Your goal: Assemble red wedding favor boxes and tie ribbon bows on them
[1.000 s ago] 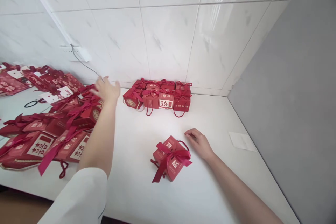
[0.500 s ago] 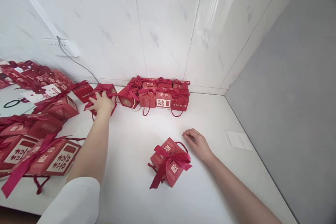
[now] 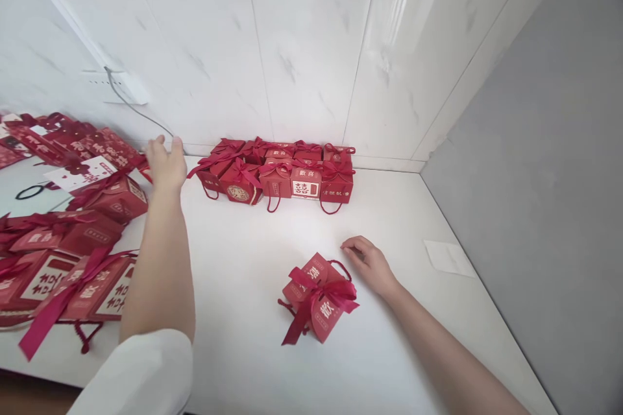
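Observation:
My left hand [image 3: 166,165] reaches toward the back left, thumb and fingers apart. It is nearest to a red box [image 3: 146,172], mostly hidden behind it. To its right, a red gift box with a dark red ribbon [image 3: 214,178] stands at the left end of a row of similar boxes [image 3: 306,175] along the wall. My right hand [image 3: 368,262] rests on the white table [image 3: 233,311], fingers loosely curled and holding nothing. Just left of it lies a red box tied with a ribbon bow [image 3: 318,298], apart from the hand.
More red boxes with ribbons [image 3: 92,285] crowd the left side. A white card [image 3: 80,175] and black-handled scissors [image 3: 30,192] lie among them. A grey cable [image 3: 139,113] hangs from a wall socket [image 3: 117,86]. A white paper piece [image 3: 448,258] lies near the grey panel [image 3: 535,162].
The box under my left hand now stands against the left end of the row. My left hand has let go and moved left and up. My right hand has hardly moved.

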`<state>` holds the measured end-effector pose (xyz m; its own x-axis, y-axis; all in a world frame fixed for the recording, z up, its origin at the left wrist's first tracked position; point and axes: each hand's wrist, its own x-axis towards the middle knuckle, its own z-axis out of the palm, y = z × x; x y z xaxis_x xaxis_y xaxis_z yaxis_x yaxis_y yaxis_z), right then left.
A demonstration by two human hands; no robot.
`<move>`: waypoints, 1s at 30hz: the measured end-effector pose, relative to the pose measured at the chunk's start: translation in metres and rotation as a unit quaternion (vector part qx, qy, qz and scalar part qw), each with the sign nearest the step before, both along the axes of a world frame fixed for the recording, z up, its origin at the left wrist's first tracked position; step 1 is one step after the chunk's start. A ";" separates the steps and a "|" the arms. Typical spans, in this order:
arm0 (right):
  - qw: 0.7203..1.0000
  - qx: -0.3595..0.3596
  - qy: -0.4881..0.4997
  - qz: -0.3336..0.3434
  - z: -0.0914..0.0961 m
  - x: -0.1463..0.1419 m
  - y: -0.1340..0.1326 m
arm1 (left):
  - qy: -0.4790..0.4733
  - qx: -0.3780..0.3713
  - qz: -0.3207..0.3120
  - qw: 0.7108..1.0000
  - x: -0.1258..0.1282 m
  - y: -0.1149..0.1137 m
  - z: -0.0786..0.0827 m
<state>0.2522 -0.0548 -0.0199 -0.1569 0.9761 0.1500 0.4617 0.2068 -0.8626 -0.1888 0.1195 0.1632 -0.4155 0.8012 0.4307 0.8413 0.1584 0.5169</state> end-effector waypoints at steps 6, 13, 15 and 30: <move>1.000 0.011 -0.009 0.000 -0.001 0.002 0.000 | -0.005 -0.219 0.237 0.947 -0.009 -0.134 -0.008; 1.000 0.017 -0.012 0.004 -0.003 0.003 -0.001 | -0.012 -0.296 0.313 0.903 -0.002 -0.186 -0.072; 1.000 0.017 -0.011 0.004 -0.003 0.003 -0.002 | -0.007 -0.284 0.291 0.914 0.000 -0.166 -0.076; 1.000 0.005 -0.003 0.008 0.002 -0.001 -0.001 | 0.024 -0.131 0.064 0.989 -0.031 0.013 -0.074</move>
<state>0.2512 -0.0555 -0.0179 -0.1738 0.9719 0.1584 0.4636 0.2227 -0.8576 -0.2195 0.1321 0.0888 -0.5045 0.8305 0.2362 0.8285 0.3885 0.4034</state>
